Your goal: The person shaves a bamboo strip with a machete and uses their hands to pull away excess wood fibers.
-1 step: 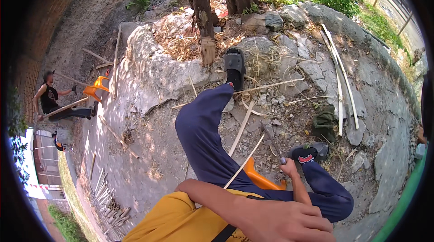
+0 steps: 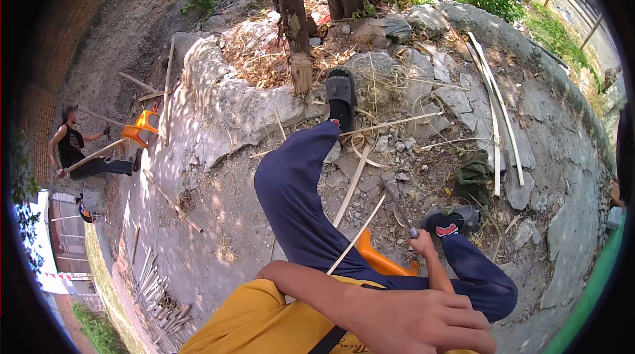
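Right hand: I have the right hand wrapped round the grip of a long-bladed knife — a full hold, good for steering the edge.
Blade: it angles up and left, clear of the fingers; I'd favour short strokes aimed away from both legs.
Left hand: the left hand crosses the body in front of the right forearm, back toward me, fingers loosely bent; I can't tell whether they grip or touch anything.
Thin strip: one thin pale strip slants over the navy trousers, its upper end near the blade; I'd steady it well behind the edge.
Between the legs: part of an orange plastic seat shows.
Footing: the grey clog on the right foot sits just beside the knife — I'd mind that.
Farther out: long pale strips lie near a dark green cloth.
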The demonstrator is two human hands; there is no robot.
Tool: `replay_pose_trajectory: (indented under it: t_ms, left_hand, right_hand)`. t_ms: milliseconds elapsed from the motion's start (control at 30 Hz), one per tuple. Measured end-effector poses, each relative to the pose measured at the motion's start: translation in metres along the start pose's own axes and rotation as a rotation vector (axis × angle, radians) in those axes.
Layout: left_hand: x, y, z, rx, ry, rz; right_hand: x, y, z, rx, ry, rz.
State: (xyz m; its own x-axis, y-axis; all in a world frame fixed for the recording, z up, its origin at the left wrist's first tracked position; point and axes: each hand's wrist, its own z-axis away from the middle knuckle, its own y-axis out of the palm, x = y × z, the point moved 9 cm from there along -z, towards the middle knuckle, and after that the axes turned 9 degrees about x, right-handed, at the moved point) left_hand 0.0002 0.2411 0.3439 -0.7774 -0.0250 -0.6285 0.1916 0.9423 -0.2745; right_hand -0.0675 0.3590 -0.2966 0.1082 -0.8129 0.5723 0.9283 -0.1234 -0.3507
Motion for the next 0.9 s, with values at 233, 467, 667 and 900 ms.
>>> replay_pose_trajectory:
  t_ms: [233,467,667,900]
  left_hand:
    - [0.005,0.006,0.000,0.018,-0.006,-0.004]
    - [0.001,0.007,0.004,-0.015,0.082,0.066]
    - [0.023,0.028,0.029,0.254,-0.179,0.173]
    - [0.176,-0.043,0.204,0.090,-1.197,-0.531]
  right_hand:
    - [-0.007,-0.002,-0.004,-0.025,-0.030,-0.012]
    - [-0.007,-0.001,0.002,0.029,-0.011,-0.020]
    - [-0.004,-0.003,0.003,0.008,0.010,-0.002]
    - [-0.005,-0.005,0.000,0.078,0.047,0.023]
